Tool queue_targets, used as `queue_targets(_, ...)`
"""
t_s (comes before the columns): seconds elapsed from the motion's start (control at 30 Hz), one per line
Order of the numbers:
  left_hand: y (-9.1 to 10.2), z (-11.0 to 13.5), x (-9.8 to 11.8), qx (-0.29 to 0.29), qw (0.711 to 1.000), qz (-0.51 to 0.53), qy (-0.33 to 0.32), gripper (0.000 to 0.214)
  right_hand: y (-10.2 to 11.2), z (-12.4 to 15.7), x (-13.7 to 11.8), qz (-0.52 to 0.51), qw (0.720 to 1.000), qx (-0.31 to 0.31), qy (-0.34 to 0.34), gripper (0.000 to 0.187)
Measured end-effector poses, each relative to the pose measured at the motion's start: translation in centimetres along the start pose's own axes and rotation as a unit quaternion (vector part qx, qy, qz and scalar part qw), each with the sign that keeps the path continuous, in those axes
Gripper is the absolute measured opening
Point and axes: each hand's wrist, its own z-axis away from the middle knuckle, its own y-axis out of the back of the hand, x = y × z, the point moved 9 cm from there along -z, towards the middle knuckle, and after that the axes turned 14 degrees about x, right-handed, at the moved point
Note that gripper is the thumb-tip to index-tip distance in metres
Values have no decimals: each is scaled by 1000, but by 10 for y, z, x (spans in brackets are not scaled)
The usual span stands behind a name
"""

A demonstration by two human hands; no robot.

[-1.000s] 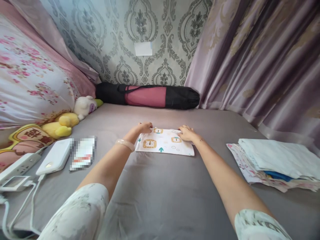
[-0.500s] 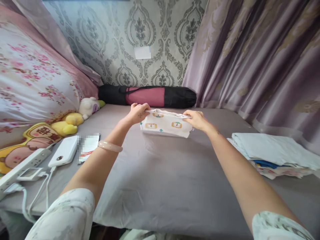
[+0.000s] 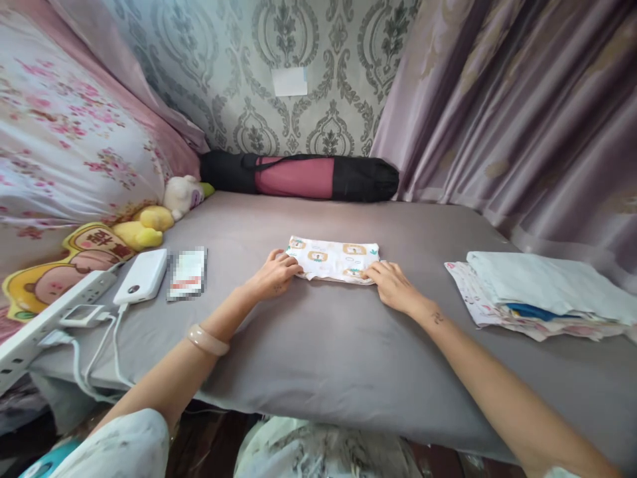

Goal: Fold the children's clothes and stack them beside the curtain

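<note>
A folded white cloth (image 3: 332, 257) with tan and green printed pictures lies flat on the grey bed sheet (image 3: 318, 345). My left hand (image 3: 277, 271) grips its near left corner, fingers curled over the edge. At the near right corner, my right hand (image 3: 391, 282) pinches the cloth in the same way. Both thumbs are mostly hidden. To the right, apart from my right hand, sits a stack of folded clothes (image 3: 542, 279) with a pale piece on top.
At the left lie a power strip (image 3: 74, 305) with cables, a white power bank (image 3: 142, 275), a small packet (image 3: 186, 273) and plush toys (image 3: 144, 228). A black and pink rolled bag (image 3: 293, 177) rests along the wall. Curtains (image 3: 497, 99) hang at the right.
The cloth, held up on its edge before, now lies flat on the sheet. Both hands have come down and nearer to me with its near corners.
</note>
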Motion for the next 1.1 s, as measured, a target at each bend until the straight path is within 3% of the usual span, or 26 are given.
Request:
queue_targets(0.1, 0, -5, -4, -23, 999, 17, 47, 26, 2, -10, 6, -16, 998, -31, -52, 43)
queue_targets(0.17, -1, -15, -10, -27, 993, 5, 113, 27, 1, -23, 9, -13, 995, -43, -92, 35)
queue_targets(0.27, 1, -34, -15, 23, 974, -41, 223, 37, 1, -48, 8, 1, 990, 21, -141, 33)
queue_targets(0.33, -3, -47, -9, 52, 965, -51, 250, 39, -2, -62, 0, 11, 985, 82, -152, 38)
queue_targets(0.4, -14, -59, 3, 58, 967, -49, 242, 41, -16, -71, -14, 23, 984, 98, -145, 45)
queue_targets(0.57, -43, -64, 17, 5, 976, -33, 214, 46, -52, -75, -38, 35, 992, 18, -122, 56)
queue_targets(0.67, -41, -54, 10, -14, 981, 9, 191, 47, -45, -68, -31, 12, 992, 8, -126, 54)
queue_targets(0.77, -24, -37, 1, -7, 990, 59, 131, 49, -24, -49, -18, -29, 995, 17, -92, 51)
queue_targets(0.93, -9, -10, -20, -14, 992, 65, 107, 41, -6, -16, 2, -54, 997, 3, -62, 43)
queue_targets(1.1, -18, -41, -8, 22, 988, 19, 150, 41, -23, -46, -7, -41, 992, 6, -120, 52)
